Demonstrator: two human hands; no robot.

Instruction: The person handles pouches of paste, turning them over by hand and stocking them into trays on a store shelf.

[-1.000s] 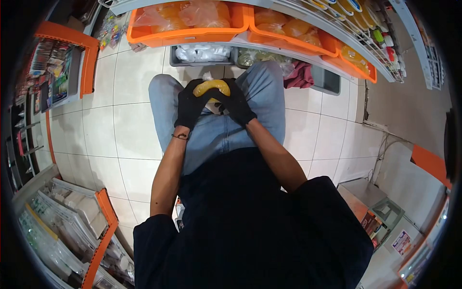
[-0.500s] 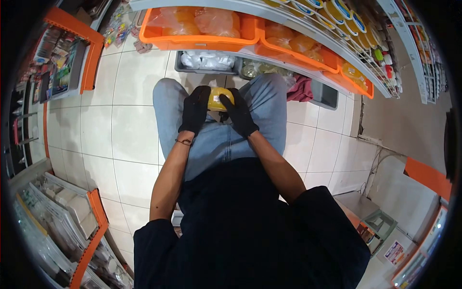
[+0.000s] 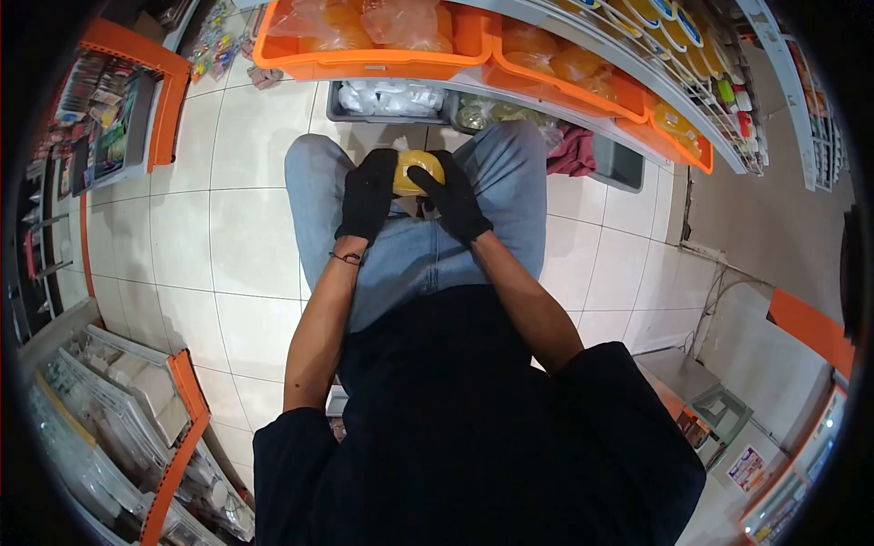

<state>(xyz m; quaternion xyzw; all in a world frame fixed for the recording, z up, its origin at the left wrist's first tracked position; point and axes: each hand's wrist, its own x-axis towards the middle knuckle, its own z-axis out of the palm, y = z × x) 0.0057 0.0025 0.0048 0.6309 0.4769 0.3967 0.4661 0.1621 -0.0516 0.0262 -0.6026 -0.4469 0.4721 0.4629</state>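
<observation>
A rounded yellow bag, plastic-wrapped with a small white label, is held between my two black-gloved hands above my lap. My left hand wraps its left side. On the right, my right hand grips it, with the thumb lying across the yellow front. A pale tip of plastic sticks up at the top of the bag. Something dark and small shows just below it, too little of it to name. My fingers behind the bag are hidden.
Orange bins holding bags of orange-yellow contents line the low shelf ahead. Beneath stand a grey bin of white bags and another of greenish bags. A maroon cloth hangs at right. Shelving with orange edges flanks the tiled floor.
The view has shifted slightly, so my hands and knees sit a little higher in it. Both hands keep their hold on the yellow bag, which looks slightly turned.
</observation>
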